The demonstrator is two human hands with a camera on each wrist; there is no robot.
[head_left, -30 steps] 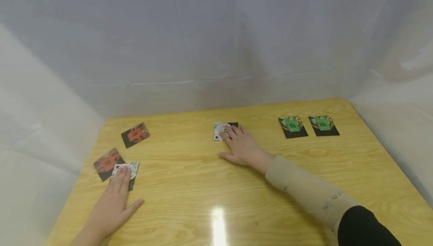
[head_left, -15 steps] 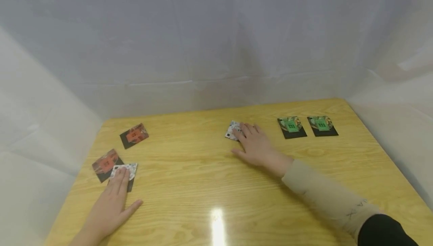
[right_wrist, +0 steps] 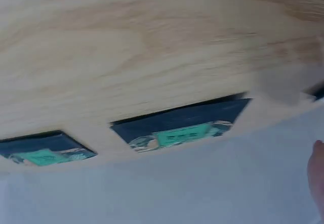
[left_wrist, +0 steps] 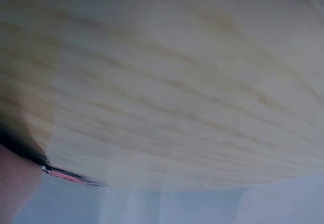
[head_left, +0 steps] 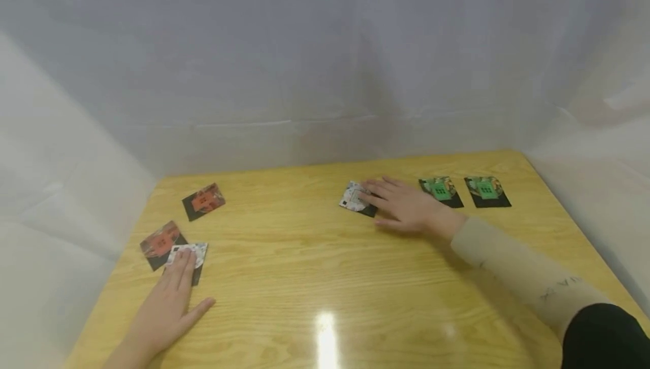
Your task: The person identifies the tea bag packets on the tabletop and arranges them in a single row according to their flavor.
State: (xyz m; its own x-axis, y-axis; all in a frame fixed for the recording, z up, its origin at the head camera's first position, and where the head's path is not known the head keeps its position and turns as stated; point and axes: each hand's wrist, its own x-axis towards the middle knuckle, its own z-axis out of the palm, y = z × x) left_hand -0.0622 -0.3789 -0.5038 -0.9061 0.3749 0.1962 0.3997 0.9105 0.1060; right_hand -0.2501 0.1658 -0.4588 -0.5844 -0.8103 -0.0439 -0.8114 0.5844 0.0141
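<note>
My left hand (head_left: 179, 272) lies flat on the wooden table (head_left: 304, 267), its straight fingertips pressing a white-patterned card (head_left: 193, 251) that overlaps a black one. A red card (head_left: 158, 242) sits just left of it and another red card (head_left: 203, 200) lies farther back. My right hand (head_left: 388, 195), in a beige sleeve, rests flat with straight fingers on a white card (head_left: 352, 196) over a black card. Two green cards (head_left: 439, 190) (head_left: 486, 188) lie right of it. The right wrist view shows both green cards (right_wrist: 182, 129) (right_wrist: 44, 152). The left wrist view catches a red card edge (left_wrist: 71, 177).
White translucent sheeting (head_left: 325, 64) walls the table at the back and on both sides. Bare wood with a light glare (head_left: 327, 324) spans the middle and front. The table's right edge (head_left: 599, 256) runs close past the green cards.
My right hand has slid the white card to the right, from mid-table toward the green cards. My left hand has stayed on its card.
</note>
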